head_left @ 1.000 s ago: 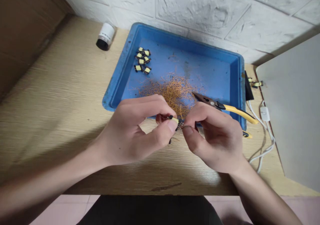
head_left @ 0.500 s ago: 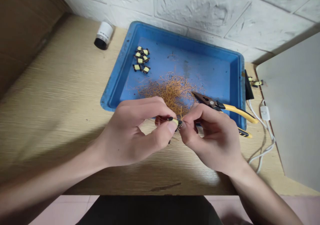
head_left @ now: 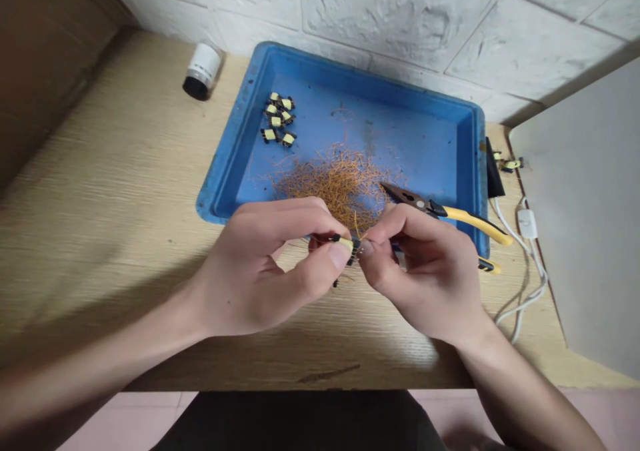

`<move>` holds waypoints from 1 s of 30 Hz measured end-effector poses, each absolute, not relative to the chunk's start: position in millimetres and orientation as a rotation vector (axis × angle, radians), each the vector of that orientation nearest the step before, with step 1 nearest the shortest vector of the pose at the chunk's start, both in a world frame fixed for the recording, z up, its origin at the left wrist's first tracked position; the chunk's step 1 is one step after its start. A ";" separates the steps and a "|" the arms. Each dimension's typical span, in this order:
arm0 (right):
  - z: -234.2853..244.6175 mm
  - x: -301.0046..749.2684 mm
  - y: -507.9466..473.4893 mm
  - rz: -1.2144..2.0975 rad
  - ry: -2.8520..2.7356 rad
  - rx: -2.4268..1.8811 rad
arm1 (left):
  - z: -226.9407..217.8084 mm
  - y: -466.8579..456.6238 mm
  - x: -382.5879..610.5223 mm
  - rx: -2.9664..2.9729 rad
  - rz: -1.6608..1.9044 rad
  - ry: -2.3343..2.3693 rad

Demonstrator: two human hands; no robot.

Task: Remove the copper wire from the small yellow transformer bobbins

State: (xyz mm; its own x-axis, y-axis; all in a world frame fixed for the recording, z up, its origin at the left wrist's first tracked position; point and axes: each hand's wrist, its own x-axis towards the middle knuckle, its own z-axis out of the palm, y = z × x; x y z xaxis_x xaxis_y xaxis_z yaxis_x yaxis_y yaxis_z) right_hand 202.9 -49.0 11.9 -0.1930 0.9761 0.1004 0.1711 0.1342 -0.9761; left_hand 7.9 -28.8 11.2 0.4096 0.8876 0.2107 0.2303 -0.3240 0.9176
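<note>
Between the thumb and forefinger of my left hand [head_left: 280,264] is a small transformer coil [head_left: 345,242], black at its ends with yellow tape round the middle and metal pins on its right end. The thumb and forefinger of my right hand [head_left: 420,264] are pinched on a thin copper-coloured wire [head_left: 358,227] at that pinned end. Part of the wire sticks up above the fingertips. Behind both hands lies a heap of wire clippings [head_left: 330,181] in the blue tray [head_left: 215,184].
Several similar coils [head_left: 276,121] sit at the tray's left. Yellow-handled pliers [head_left: 415,201] rest across its right rim. A white bottle with a black cap [head_left: 203,71] lies at the back left. At right are a white cable with a switch [head_left: 527,224] and more coils [head_left: 511,165].
The view has shifted slightly. My right fingertips are a little farther from the coil, and more of its pins show. Both hands keep their pinch.
</note>
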 end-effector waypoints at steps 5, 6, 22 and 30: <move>8.3 209.4 -48.1 1.198 -1.558 -1.023 | 10.5 -26.0 6.3 1.701 0.996 0.990; 7.7 210.6 -48.0 1.184 -1.571 -1.005 | 10.6 -25.3 6.0 1.685 0.991 0.986; 0.7 206.5 -47.5 1.028 -1.568 -1.113 | 7.1 -25.3 3.3 1.572 0.938 0.953; -4.3 210.9 -43.1 0.970 -1.481 -1.065 | 7.9 -22.1 3.4 1.709 0.923 0.979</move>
